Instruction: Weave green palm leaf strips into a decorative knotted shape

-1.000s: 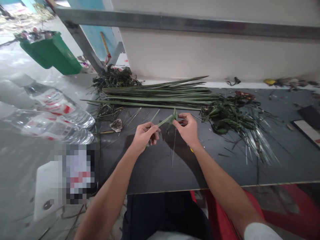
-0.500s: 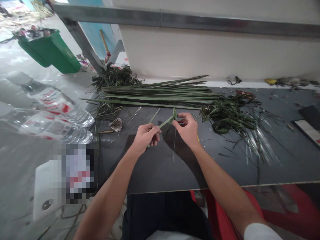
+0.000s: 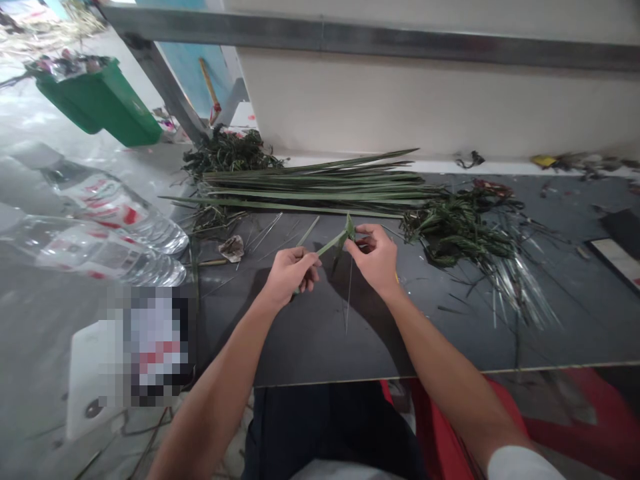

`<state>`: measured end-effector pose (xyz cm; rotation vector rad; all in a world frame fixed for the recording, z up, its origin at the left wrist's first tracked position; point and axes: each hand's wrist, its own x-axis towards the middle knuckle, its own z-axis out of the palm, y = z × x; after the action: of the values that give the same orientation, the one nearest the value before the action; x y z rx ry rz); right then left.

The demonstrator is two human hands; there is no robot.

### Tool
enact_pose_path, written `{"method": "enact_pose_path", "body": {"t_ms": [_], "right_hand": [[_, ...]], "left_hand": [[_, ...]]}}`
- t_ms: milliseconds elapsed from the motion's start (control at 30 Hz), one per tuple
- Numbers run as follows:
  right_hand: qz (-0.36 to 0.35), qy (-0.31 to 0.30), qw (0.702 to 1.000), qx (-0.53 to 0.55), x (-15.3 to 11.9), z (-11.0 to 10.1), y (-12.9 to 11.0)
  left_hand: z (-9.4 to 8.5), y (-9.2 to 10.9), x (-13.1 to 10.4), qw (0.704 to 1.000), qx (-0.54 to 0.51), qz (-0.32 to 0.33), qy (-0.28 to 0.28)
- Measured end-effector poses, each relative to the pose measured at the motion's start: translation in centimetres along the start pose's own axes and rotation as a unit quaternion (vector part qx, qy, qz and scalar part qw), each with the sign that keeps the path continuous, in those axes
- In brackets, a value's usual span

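Note:
Between my hands a green leaf strip (image 3: 331, 246) is stretched above the dark table. My left hand (image 3: 293, 275) is closed on the strip's left part. My right hand (image 3: 374, 257) pinches the folded right end (image 3: 349, 227), where the leaf stands up in a small point. A thin, pale stem (image 3: 348, 300) hangs down from that fold. Behind my hands lies a bundle of long green leaves (image 3: 320, 190). A pile of woven leaf pieces (image 3: 460, 230) with clear thin stems (image 3: 523, 287) is to the right.
Two water bottles (image 3: 110, 200) lie at the left beside the table (image 3: 320, 347). A dark heap of leaf pieces (image 3: 227, 153) sits at the back left, near a crumpled scrap (image 3: 232, 249). A green bin (image 3: 100, 100) stands on the floor. A metal bar (image 3: 375, 47) crosses above.
Both hands hold nearly the same place. A loose leaf tail below the fold has swung slightly, and the hanging stem has shifted a little.

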<state>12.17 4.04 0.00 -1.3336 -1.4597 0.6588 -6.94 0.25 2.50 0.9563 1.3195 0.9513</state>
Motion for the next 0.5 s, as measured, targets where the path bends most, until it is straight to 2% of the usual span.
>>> {"method": "enact_pose_path", "body": {"t_ms": [200, 400, 500], "right_hand": [[-0.054, -0.007, 0.999, 0.003, -0.1, 0.0, 0.3], [-0.121, -0.036, 0.992, -0.013, -0.2, 0.1, 0.8], [-0.149, -0.038, 0.988, -0.013, -0.3, 0.1, 0.9]], "left_hand": [[-0.6, -0.1, 0.1, 0.999, 0.027, 0.035, 0.001], [-0.9, 0.8, -0.6, 0.995, -0.047, 0.083, 0.006], [-0.9, 0.9, -0.7, 0.995, -0.062, 0.081, -0.003]]}}
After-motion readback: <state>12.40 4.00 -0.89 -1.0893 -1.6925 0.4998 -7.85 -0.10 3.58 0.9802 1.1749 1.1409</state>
